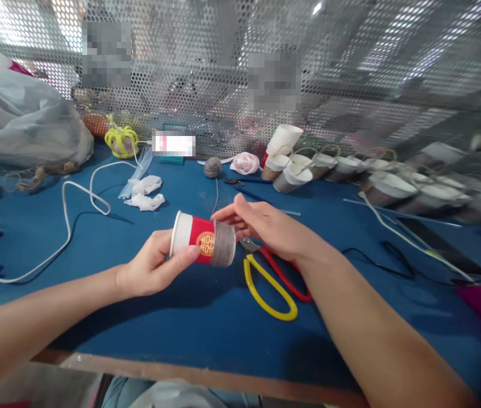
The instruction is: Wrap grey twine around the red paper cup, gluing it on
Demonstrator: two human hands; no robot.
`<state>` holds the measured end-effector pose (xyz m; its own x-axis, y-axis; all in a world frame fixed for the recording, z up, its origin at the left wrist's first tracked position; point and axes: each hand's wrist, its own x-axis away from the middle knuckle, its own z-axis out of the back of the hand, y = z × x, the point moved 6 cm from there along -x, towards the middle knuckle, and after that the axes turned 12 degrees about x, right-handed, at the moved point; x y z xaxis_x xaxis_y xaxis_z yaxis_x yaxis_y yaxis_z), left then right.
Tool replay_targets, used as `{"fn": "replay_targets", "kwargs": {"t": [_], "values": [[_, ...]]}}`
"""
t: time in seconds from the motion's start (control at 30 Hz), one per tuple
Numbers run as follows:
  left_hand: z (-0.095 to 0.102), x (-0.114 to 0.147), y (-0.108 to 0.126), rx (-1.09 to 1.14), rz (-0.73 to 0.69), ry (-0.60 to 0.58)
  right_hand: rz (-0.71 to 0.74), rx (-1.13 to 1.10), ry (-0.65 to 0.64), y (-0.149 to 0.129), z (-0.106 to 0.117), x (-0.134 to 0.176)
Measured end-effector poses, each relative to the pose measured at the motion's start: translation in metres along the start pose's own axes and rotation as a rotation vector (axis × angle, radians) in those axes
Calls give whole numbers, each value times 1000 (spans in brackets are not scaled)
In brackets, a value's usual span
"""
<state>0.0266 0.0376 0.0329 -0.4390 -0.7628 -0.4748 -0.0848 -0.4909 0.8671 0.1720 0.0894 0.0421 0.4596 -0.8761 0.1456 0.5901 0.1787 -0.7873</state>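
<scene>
My left hand [159,263] grips a paper cup [184,233], tilted on its side with its rim to the left. The cup has a red band with a gold emblem, and grey yarn [224,245] is wound around its base end. My right hand [261,224] is beside the base, fingers stretched out and thumb raised apart; some fingertips are hidden behind the cup. A strand runs from a grey yarn ball [212,167] down to the cup near those fingertips. Scissors [272,289] with one yellow and one red handle lie beneath my right hand.
Several yarn-wrapped cups [293,175] with string handles stand along the back right. A pink yarn roll [245,163], pliers [235,182], crumpled white scraps [145,192] and a yellow woven item [121,140] lie behind. A white cable [68,226] crosses the left; a plastic bag [32,119] sits beyond.
</scene>
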Motion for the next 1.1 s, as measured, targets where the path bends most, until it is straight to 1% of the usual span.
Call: {"fn": "replay_targets", "kwargs": {"t": [0.07, 0.1, 0.13, 0.17, 0.23, 0.3, 0.33, 0.37, 0.4, 0.47, 0.53, 0.63, 0.73, 0.9, 0.93, 1.0, 1.03, 1.1], "values": [[0, -1, 3, -66, -70, -31, 52, -13, -154, -9, -3, 9], [-1, -2, 3, -64, -70, -45, 67, 0, -202, -11, -4, 13], [-1, -3, 1, -34, -35, -53, 70, 26, -219, -11, -6, 17], [-1, -4, -4, 28, 40, -55, 68, 56, -211, -10, -7, 19], [-3, -5, -19, 245, 282, -34, 77, 151, -130, -7, -10, 22], [-7, -2, -35, 515, 543, 22, 125, 309, 7, -6, -14, 25], [-10, 0, -40, 626, 642, 54, 159, 385, 73, -7, -16, 26], [-11, 1, -44, 705, 709, 85, 193, 443, 124, -7, -19, 27], [-12, 2, -47, 748, 746, 115, 219, 477, 153, -7, -22, 28], [-12, 3, -50, 744, 747, 143, 229, 479, 149, -4, -28, 28], [-12, 3, -50, 680, 704, 129, 232, 419, 110, -2, -30, 28], [-14, 4, -50, 577, 658, 87, 310, 283, 46, -6, -32, 27], [-15, 3, -49, 503, 644, 93, 366, 171, 32, -10, -34, 26], [-15, 3, -51, 457, 678, 153, 330, 47, 1, -10, -40, 20], [-15, 4, -52, 449, 683, 163, 315, 39, 13, -9, -39, 18], [-13, 5, -54, 438, 693, 175, 258, 17, 84, -6, -30, 15], [-13, 6, -55, 438, 698, 182, 214, 5, 141, -2, -21, 14], [-11, 7, -57, 445, 714, 201, 95, 38, 298, 9, 4, 11]]}}
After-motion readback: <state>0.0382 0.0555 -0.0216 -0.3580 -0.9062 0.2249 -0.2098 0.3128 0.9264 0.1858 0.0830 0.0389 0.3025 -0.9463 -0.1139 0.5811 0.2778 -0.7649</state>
